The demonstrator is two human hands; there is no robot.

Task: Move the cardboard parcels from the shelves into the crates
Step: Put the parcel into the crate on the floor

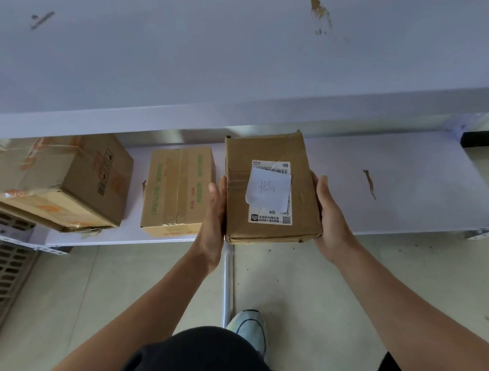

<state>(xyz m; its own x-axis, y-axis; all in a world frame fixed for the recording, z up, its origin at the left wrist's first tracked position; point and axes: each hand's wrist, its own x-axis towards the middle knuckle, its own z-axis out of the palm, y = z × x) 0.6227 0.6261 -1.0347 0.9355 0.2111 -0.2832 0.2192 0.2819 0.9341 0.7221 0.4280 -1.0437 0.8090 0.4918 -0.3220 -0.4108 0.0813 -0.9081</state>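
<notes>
A brown cardboard parcel (271, 186) with a white shipping label and a paper slip on top is held between both hands over the front edge of the lower white shelf (405, 186). My left hand (215, 212) presses flat against its left side, thumb up along the edge. My right hand (327, 211) presses against its right side in the same way; the fingers under the parcel are hidden. Two more parcels lie on the shelf to the left: one with green print (176, 190) and a larger one with orange tape (69, 183).
An upper white shelf (243, 59) overhangs the lower one. A brown latticed crate (1, 281) stands at the left edge, partly under the shelf. A white upright post (227, 282) rises from the beige floor beside my shoe (249, 328).
</notes>
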